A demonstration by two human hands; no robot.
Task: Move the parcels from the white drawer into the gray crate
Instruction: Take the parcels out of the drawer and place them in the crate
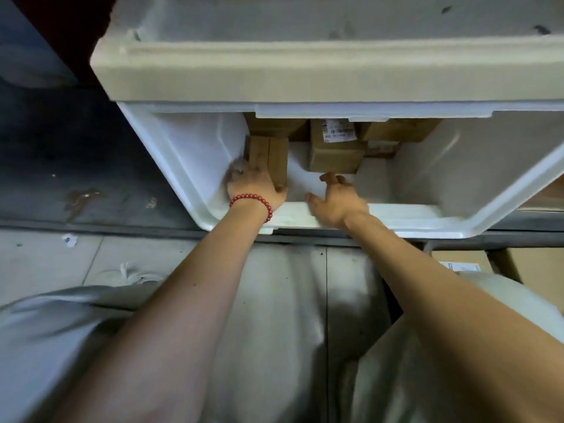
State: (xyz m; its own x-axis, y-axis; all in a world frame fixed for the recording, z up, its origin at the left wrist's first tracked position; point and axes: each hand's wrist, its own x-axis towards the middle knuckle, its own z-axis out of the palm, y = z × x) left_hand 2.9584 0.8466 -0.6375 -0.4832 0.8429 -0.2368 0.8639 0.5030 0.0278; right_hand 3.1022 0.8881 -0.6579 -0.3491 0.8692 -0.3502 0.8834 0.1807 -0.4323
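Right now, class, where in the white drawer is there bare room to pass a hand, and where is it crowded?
Bare floor lies at the right, between the labelled parcel and the right wall of the white drawer. A narrower strip runs between that parcel and the narrow parcel the left hand grips; the right hand reaches there. Parcels crowd the back.

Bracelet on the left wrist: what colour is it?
Red. The bracelet is a string of round red beads, best seen in the head view.
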